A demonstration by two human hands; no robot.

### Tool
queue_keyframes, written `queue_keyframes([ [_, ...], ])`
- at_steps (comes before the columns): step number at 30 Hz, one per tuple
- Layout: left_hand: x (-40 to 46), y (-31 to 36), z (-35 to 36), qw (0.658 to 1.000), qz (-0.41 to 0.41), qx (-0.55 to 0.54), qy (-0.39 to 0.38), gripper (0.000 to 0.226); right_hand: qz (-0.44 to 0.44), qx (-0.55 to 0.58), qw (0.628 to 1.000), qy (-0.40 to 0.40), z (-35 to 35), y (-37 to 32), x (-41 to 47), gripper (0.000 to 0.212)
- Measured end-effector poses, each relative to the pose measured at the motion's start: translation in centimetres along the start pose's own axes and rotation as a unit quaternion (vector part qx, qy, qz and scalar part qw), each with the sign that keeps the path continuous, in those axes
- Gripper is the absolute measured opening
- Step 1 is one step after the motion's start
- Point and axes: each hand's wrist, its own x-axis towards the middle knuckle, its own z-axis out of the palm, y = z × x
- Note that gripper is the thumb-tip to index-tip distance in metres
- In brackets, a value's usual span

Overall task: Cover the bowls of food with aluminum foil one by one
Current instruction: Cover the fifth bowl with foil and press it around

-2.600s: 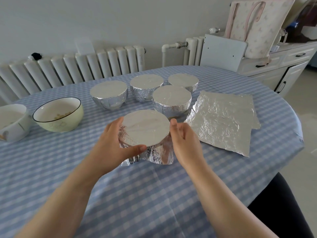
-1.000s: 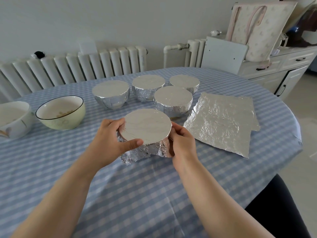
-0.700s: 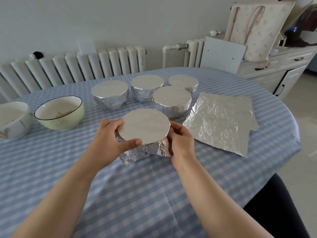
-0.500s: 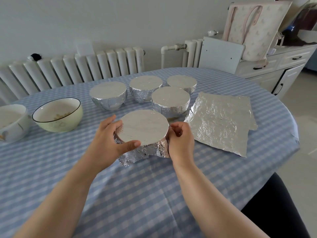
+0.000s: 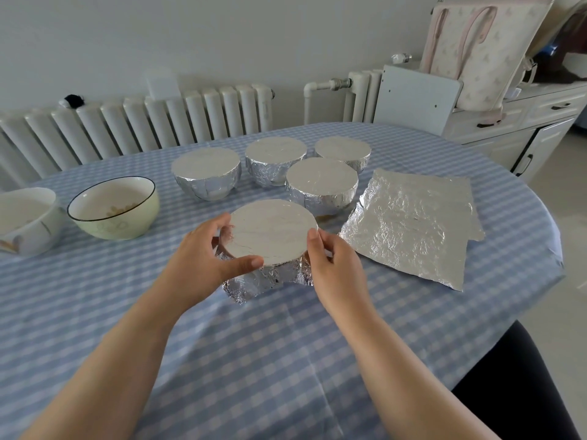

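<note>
A foil-covered bowl [image 5: 271,233] stands in the middle of the table, its foil skirt loose and crumpled at the near side. My left hand [image 5: 203,262] grips its left rim, thumb along the near edge. My right hand [image 5: 333,265] holds the right rim and presses the foil down the side. Several bowls wrapped in foil stand behind it, the nearest one [image 5: 322,184] just beyond. Two uncovered bowls sit at the left: a pale green bowl [image 5: 114,208] holding some food and a white bowl [image 5: 27,219]. Flat foil sheets [image 5: 409,220] lie to the right.
The round table carries a blue checked cloth [image 5: 254,360]. A white radiator [image 5: 136,122] runs along the wall behind. At the back right stand a white cabinet [image 5: 514,128] and a pale bag [image 5: 476,49]. A dark seat [image 5: 521,385] shows at the lower right.
Both hands stayed on the bowl and worked round its rim. The foil skirt has been pressed closer to the side. My right fingers uncurled from the rim and now lie along the side.
</note>
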Motion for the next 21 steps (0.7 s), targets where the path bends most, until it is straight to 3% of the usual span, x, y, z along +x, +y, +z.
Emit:
queue_keyframes([
  [4, -0.4, 0.2, -0.3, 0.999, 0.006, 0.014, 0.031, 0.103, -0.019, 0.004, 0.999, -0.032, -1.0, -0.9, 1.2, 0.045],
  [8, -1.0, 0.6, 0.0, 0.987, 0.034, 0.135, 0.076, 0.096, -0.066, 0.034, 0.996, -0.055, -1.9, -1.3, 2.2, 0.051],
  [10, -1.0, 0.7, 0.1, 0.978, 0.036, 0.195, 0.059, 0.103, -0.075, 0.028, 0.994, -0.069, -1.5, -0.9, 2.4, 0.046],
  [12, -0.7, 0.5, -0.1, 0.977, 0.025, 0.208, 0.029, 0.115, -0.065, 0.016, 0.995, -0.068, -0.8, -0.2, 2.4, 0.027],
  [15, -0.2, 0.2, -0.4, 0.977, 0.026, 0.208, 0.023, 0.133, -0.020, 0.045, 0.998, -0.040, -0.5, 0.4, 1.6, 0.055],
  [21, 0.1, -0.5, -0.2, 0.984, 0.023, 0.176, 0.030, 0.143, -0.017, 0.071, 0.997, -0.024, -0.5, 0.8, 0.6, 0.035],
])
